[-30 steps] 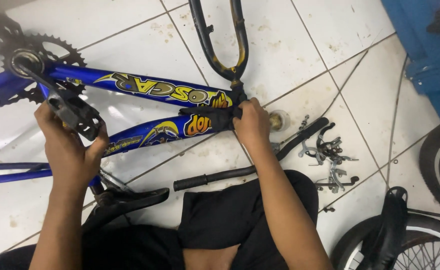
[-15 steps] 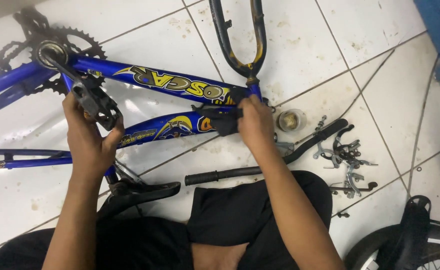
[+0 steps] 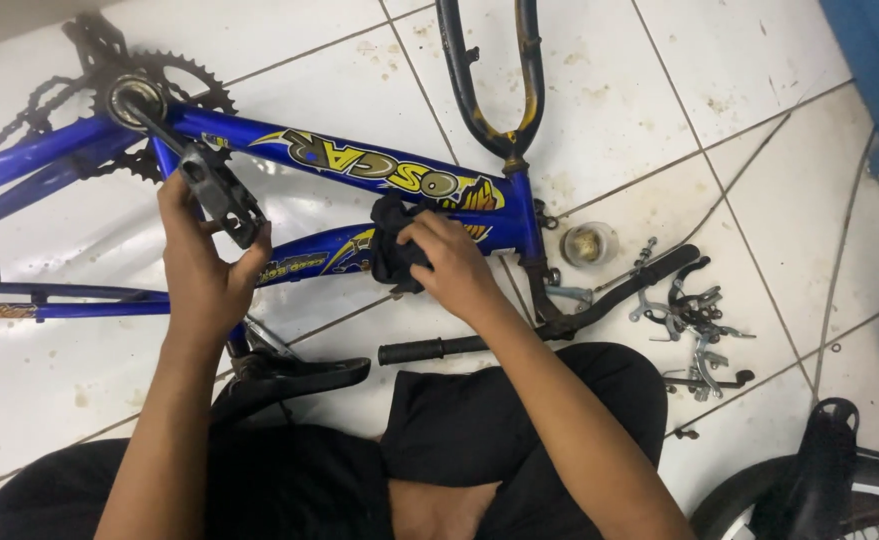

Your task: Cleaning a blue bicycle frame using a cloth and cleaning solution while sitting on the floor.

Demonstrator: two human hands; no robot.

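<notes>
The left hand [image 3: 204, 275] grips the black plastic pedal [image 3: 221, 193], fingers wrapped around it. The right hand [image 3: 454, 265] presses a dark crumpled rag [image 3: 391, 240] against the blue metal bicycle frame [image 3: 359, 160], whose tube runs left-right on the white tiled floor [image 3: 289, 40], fingers closed on the cloth.

Blue bicycle frame [image 3: 359, 160] lying on white tiles, black pedal [image 3: 221, 193] upturned, dark rag [image 3: 391, 240] on lower tube

free: bare tile [image 3: 289, 60] top | blocked: brake parts [image 3: 694, 320] rt, handlebar [image 3: 549, 325] mid

Glossy blue metal frame [image 3: 359, 160]; matt black cloth [image 3: 391, 240]; shiny white floor tiles [image 3: 739, 80]
</notes>
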